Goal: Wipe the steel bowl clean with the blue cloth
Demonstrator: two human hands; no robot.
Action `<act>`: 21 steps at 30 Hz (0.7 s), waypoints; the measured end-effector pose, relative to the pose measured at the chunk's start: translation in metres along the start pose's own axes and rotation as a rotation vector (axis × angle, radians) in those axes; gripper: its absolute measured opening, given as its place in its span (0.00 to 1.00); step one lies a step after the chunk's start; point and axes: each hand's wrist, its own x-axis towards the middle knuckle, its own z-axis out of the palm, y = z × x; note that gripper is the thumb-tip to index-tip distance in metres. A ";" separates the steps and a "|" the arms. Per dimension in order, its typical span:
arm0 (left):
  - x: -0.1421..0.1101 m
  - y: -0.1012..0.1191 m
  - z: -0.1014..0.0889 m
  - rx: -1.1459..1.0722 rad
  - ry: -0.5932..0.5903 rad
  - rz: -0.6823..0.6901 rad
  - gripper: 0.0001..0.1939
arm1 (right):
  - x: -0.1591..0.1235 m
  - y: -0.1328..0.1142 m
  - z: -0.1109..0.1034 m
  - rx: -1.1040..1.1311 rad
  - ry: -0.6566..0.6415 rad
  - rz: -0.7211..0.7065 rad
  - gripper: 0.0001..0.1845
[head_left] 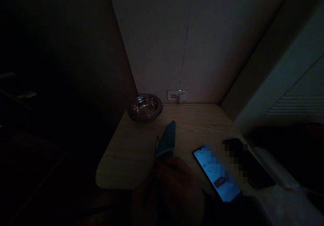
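Note:
A teal cloth [169, 136] with a pale band near its lower end sticks up in a folded point from between my hands. My right hand [178, 185] is closed, its fingers curled around the cloth's lower part. Pressed close beside it, my left hand [144, 197] also closes at the cloth's base, though its fingers are dim and partly hidden. Along the cloth's left side runs a thin dark piece [156, 143] with a curved tip, whose kind I cannot make out. Both hands are at the front edge of the small wooden table [121, 161].
Stacked metal bowls [145, 107] stand at the table's back left. A lit phone [215, 175] showing a timer lies right of my hands, beside a dark phone-like slab [250, 165]. A wall socket [177, 95] with a switch sits behind the table. The surroundings are very dark.

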 end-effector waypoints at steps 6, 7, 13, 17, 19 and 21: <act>0.001 0.001 0.004 -0.019 -0.002 -0.024 0.15 | 0.008 -0.006 -0.003 -0.085 -0.005 0.075 0.13; 0.001 0.000 0.004 -0.018 0.003 -0.027 0.15 | 0.008 -0.007 -0.003 -0.070 0.006 0.041 0.13; -0.001 -0.008 -0.002 0.006 0.039 -0.039 0.13 | 0.024 0.019 0.004 0.248 -0.037 0.279 0.12; -0.004 -0.014 -0.011 0.029 0.080 -0.030 0.13 | 0.037 0.051 0.003 0.397 0.003 0.425 0.08; -0.005 -0.018 -0.015 0.039 0.088 -0.024 0.15 | 0.032 0.059 -0.001 0.441 0.062 0.483 0.12; -0.006 -0.023 -0.018 0.046 0.094 -0.024 0.15 | 0.022 0.060 -0.005 0.497 0.115 0.551 0.15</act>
